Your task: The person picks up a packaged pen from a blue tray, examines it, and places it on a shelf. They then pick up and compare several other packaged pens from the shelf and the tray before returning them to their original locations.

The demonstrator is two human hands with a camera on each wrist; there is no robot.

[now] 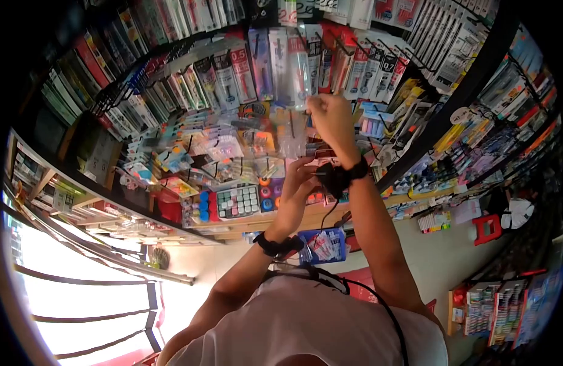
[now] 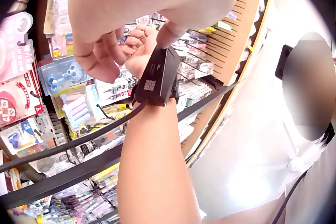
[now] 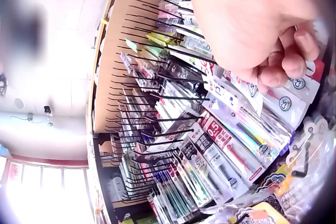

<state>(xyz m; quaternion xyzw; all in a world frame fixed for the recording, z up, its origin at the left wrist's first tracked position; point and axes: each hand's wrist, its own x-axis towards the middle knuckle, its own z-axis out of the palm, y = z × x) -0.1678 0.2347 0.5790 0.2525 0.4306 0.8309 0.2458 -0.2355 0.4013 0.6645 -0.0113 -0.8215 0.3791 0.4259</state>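
In the head view my right hand [image 1: 333,119] is raised to the hooks with its fingers curled. Thumb and forefinger pinch the lower edge of a clear pen packet [image 1: 299,73] with a red pen inside. Seen from the right wrist, the curled fingers [image 3: 291,66] overlap the packed pens on hooks [image 3: 231,145]. Lower down, my left hand [image 1: 297,189] hangs with loosely bent fingers beside the right wrist's camera [image 1: 334,179] and holds nothing. A blurred clear packet [image 1: 292,137] shows above the left hand.
Long black hooks [image 3: 173,103] stick out from the wooden rack on both sides. Below hang small bagged goods [image 1: 220,146], above a tray of pale square pieces [image 1: 237,201]. A blue bin [image 1: 330,244] stands on the floor near the body, and a red stool [image 1: 487,229] farther right.
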